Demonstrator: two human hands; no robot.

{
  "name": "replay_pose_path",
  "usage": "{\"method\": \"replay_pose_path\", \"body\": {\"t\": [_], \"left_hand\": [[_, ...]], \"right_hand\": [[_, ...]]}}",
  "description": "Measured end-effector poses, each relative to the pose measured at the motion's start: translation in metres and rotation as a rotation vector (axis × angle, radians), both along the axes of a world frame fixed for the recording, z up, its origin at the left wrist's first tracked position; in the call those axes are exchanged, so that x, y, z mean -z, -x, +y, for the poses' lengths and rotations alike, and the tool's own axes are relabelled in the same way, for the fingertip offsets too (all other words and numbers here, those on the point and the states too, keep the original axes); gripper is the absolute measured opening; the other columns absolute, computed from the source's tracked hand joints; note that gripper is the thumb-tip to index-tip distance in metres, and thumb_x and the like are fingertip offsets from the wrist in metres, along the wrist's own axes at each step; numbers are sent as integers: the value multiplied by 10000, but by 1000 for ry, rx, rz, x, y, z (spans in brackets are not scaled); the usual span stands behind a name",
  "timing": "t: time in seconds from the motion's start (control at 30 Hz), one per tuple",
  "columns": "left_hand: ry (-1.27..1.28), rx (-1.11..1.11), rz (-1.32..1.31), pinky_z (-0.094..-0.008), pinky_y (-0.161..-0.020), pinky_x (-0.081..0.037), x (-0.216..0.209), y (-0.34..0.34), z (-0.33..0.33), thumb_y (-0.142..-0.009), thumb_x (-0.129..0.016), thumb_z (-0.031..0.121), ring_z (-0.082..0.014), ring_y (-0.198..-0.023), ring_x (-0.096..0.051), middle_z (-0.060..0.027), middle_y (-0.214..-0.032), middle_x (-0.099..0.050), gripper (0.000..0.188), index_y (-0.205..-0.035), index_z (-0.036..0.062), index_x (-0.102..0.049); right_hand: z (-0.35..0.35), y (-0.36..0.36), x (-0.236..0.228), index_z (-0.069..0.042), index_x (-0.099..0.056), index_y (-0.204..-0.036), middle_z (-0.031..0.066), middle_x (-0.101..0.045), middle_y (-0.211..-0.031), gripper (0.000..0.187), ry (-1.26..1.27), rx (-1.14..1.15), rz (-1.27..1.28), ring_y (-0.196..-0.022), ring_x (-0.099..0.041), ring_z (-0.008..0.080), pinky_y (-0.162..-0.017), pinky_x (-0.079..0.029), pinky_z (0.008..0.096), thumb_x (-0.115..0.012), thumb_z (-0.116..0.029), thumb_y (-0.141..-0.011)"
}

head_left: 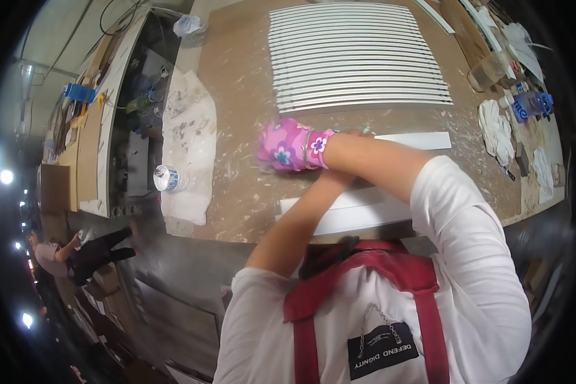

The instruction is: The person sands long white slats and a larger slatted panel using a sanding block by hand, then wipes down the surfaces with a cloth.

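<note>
My forearms cross over the brown worktable (237,96), the right one on top. A pink floral glove or cloth covers my right hand (281,147), which is toward the left and smeared by motion, so its fingers do not show. Only a sliver of my left hand (363,134) appears beyond the right forearm; that forearm hides the rest. Near it lies a flat white strip (422,140), partly covered by my arm. Closer to my body, wider white strips (365,214) lie along the table edge beneath my left forearm.
Several thin white slats (358,61) lie in parallel rows farther back. On the left are a stained white cloth (189,128) and a white cup (166,178). White gloves (496,131), a blue-labelled bottle (531,105) and a clear container (488,72) are at right. Another person (77,256) is far left.
</note>
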State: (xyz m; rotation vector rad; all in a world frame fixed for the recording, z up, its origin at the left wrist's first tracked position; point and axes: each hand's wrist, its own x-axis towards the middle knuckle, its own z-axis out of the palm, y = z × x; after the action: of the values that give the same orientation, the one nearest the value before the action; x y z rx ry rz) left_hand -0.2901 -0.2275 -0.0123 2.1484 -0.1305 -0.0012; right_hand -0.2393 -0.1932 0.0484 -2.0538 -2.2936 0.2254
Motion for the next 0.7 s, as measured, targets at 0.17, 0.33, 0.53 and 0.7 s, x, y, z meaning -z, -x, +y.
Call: {"method": "replay_pose_path", "body": {"t": [0.17,0.33,0.53,0.7], "left_hand": [[79,-162,-195,-388,-954,-396,30,-1,-8,-939,-496,194,-295,-1094,-517,-179,-1159,-551,244,-1114,29,-533],[-15,-74,-153,-396,-965,-410,-17,-13,11,-932,-519,233,-306,-1154,-517,-162,-1231,-561,303,-1178,59,-553],[-441,-62,134,-407,-998,-395,-24,-27,18,-925,-515,287,-302,-1189,-494,-151,-1250,-553,307,-1138,89,-615],[-254,-40,25,-452,-1014,-362,8,-12,26,-917,-476,298,-341,-1208,-442,-141,-1300,-480,424,-1273,76,-533]], "right_hand": [[29,-18,-8,-114,-710,-878,76,-675,-825,194,-39,-9,-117,-768,-661,277,-621,-530,389,-599,-250,-798],[2,-48,-39,-87,-633,-929,90,-631,-859,181,44,382,486,-829,-632,296,-691,-525,370,-588,-240,-844],[-34,-64,-59,-122,-568,-1129,128,-571,-1039,299,-243,219,247,-946,-585,329,-788,-514,407,-587,-263,-866],[6,0,-45,-118,-596,-1083,106,-591,-1026,284,98,31,313,-969,-591,288,-780,-525,394,-581,-262,-839]]}}
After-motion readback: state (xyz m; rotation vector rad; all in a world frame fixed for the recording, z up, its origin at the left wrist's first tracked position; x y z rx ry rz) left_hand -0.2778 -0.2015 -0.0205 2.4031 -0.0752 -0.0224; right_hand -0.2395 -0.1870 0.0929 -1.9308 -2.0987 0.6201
